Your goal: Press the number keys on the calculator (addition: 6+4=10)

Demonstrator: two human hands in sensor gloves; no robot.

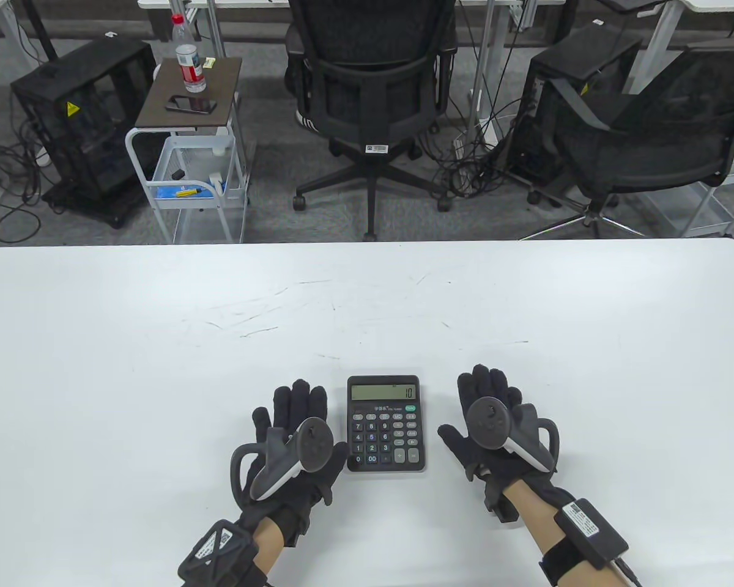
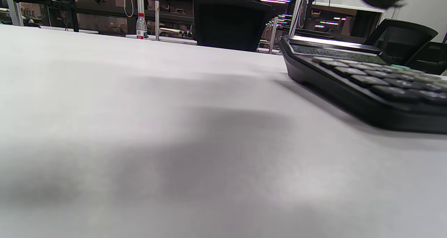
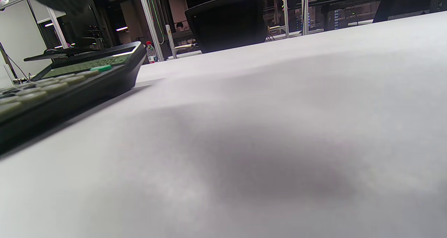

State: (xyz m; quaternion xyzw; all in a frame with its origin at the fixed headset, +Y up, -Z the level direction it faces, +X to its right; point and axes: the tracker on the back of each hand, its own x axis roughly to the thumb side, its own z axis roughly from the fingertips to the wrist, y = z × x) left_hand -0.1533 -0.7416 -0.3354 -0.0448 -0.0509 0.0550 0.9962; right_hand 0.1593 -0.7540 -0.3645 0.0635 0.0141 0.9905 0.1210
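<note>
While the calculator point(image 1: 386, 423) at table point(image 1: 159, 367) 6 o'clock is displaying 10, left hand point(image 1: 296, 437) and right hand point(image 1: 495, 428) are resting flat, fingers spread, holding nothing, flanking it; sum judged complete

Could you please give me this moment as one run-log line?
calculator: display shows 10 | left hand: beside it, off keys | right hand: beside it, off keys
</note>
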